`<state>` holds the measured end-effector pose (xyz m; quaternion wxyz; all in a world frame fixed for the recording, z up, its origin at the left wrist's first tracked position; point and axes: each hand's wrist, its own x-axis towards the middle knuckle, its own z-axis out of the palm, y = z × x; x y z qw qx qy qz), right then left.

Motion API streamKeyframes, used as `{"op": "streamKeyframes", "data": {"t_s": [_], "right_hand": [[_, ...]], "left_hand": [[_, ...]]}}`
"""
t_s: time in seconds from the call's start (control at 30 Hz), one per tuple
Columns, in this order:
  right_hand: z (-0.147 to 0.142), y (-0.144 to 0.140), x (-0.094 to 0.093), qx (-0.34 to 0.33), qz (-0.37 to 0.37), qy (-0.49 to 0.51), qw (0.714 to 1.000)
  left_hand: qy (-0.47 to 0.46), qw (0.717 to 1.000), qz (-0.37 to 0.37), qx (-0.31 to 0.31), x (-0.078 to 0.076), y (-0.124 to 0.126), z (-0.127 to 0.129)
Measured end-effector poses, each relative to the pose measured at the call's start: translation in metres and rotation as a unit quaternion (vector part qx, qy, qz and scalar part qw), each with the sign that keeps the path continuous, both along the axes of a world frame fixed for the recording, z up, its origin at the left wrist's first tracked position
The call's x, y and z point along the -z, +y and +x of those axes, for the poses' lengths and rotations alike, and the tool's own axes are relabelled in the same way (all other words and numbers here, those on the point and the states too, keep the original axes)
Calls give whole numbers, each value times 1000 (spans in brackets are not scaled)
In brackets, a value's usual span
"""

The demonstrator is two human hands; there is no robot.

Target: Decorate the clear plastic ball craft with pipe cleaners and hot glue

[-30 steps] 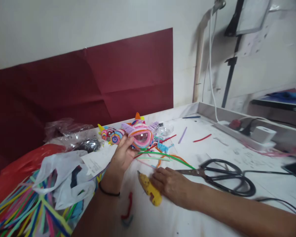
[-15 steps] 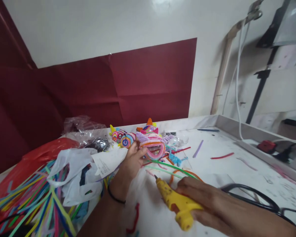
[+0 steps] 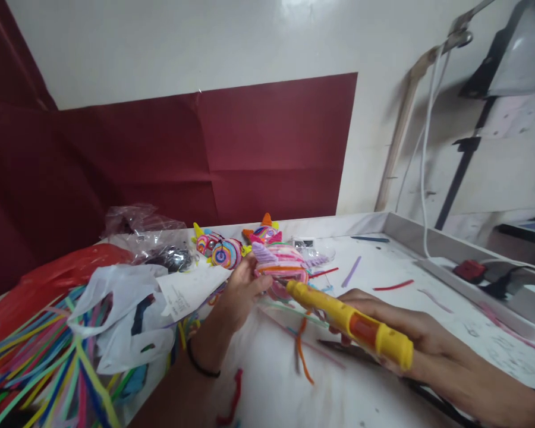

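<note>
Head view: left hand (image 3: 245, 291) pinches a mostly built pipe-cleaner toy (image 3: 282, 266) mid-frame over the counter (image 3: 383, 380), right hand (image 3: 383, 321) closed around a glue gun (image 3: 348, 321) with its tip at the toy; gluing looks unfinished, loose pipe cleaners (image 3: 40, 362) lower left unused.

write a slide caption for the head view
Right hand aims a yellow glue gun at the pipe-cleaner craft held by the left hand.

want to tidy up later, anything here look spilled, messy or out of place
Yes. Loose pipe-cleaner offcuts lie scattered across the white table, and a heap of pipe cleaners spills from under a white plastic bag at the left. The left hand holds a pipe-cleaner figure; the right hand holds a yellow glue gun.
</note>
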<state>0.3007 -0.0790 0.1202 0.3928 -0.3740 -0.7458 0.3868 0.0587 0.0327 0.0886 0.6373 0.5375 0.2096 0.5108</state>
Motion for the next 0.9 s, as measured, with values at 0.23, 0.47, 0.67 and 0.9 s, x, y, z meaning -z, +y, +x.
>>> {"op": "streamKeyframes", "data": {"t_s": [0.23,0.47,0.67,0.9], "right_hand": [[6,7,11,-4,-9,37,999],[3,8,7,4,-44,44,998],[4,5,6,-8,-57,34,998],[2,7,7,-1,-59,51,997]], "left_hand": [[-16,999,6,31,-9,-9,4],[-36,998,7,43,-5,-8,4],[-27,999,15,39,-6,-10,4],[-26,998,33,51,-4,-7,4]]}}
